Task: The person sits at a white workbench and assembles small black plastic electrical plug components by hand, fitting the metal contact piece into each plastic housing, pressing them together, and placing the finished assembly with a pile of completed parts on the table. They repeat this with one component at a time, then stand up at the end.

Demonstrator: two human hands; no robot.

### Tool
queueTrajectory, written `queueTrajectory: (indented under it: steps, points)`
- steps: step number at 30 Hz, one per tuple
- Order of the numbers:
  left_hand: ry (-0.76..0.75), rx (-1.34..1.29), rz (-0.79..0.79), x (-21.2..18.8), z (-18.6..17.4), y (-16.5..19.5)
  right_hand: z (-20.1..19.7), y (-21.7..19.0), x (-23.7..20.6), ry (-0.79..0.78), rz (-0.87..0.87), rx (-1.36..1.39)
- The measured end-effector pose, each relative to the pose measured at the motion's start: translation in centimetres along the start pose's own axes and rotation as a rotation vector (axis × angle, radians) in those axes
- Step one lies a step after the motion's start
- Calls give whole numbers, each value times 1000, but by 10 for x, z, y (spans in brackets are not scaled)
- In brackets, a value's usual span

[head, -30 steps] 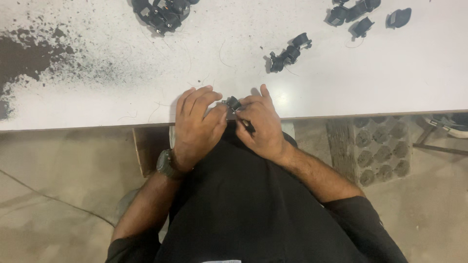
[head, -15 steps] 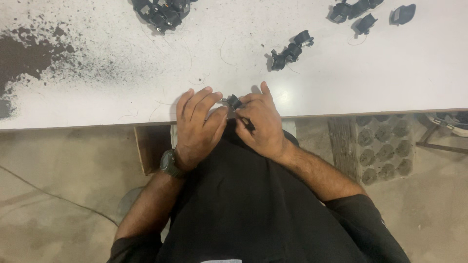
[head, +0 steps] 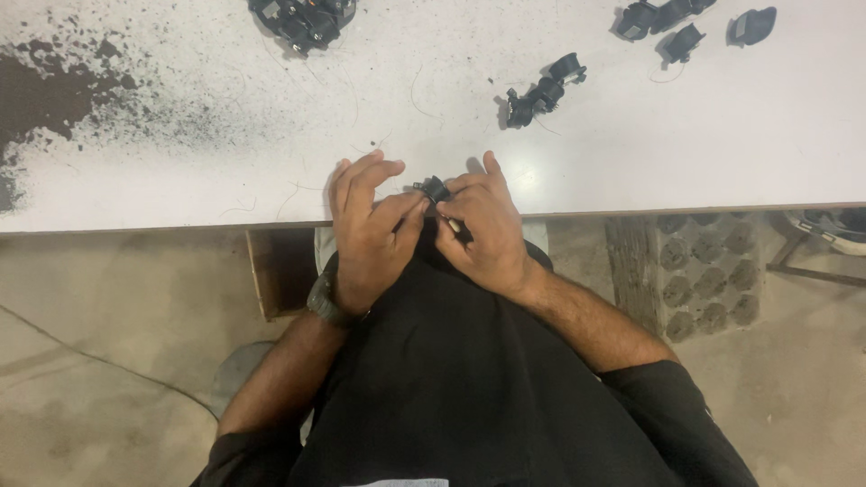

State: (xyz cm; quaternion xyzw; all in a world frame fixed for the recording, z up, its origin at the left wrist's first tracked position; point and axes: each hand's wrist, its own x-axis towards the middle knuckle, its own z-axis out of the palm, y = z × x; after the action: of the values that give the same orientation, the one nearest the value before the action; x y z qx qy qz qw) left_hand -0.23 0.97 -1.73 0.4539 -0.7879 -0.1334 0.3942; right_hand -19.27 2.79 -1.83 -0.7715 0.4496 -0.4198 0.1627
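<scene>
Both of my hands meet at the near edge of a white table point(head: 631, 144). My left hand point(head: 370, 230) and my right hand point(head: 483, 225) pinch a small black plastic part point(head: 436, 189) between their fingertips. A thin dark piece sticks out under my right thumb. A dark watch is on my left wrist. Most of the part is hidden by my fingers.
Piles of similar black parts lie at the table's far side: one point(head: 302, 18) at top centre-left, one point(head: 541, 90) in the middle, several point(head: 672, 22) at top right. Dark powder point(head: 45, 95) stains the left of the table. A concrete floor lies below.
My hands stay at the table edge with the part; only the fingers shift slightly on it.
</scene>
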Motion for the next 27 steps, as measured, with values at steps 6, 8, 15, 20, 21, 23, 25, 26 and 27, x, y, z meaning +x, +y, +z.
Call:
queueTrajectory:
  steps: [6, 8, 15, 20, 21, 23, 25, 26, 27]
  points:
    - [-43, -26, -65, 4, -1, 1, 1, 2, 0, 1, -3, 1]
    - [-32, -45, -81, 4, -1, 2, 1, 2, -2, -1, -8, -5]
    - [-14, -65, -80, 2, 0, 2, 2, 9, -9, -4, -167, -27]
    - [-39, -76, -86, 1, 0, 0, 4, 10, -9, -10, -149, -71]
    - [-45, -86, -84, 1, 0, 0, 5, 9, -8, -9, -142, -88]
    - [-52, -105, -81, 1, -1, -2, 6, 7, -7, -14, -133, -114]
    - [-62, -108, -89, 1, -3, -2, 6, 5, -5, -22, -123, -132]
    - [-66, -108, -87, 2, -4, -3, 7, 3, -4, -16, -106, -118]
    - [-58, -102, -84, 2, -5, -3, 6, 1, -2, -7, -92, -107]
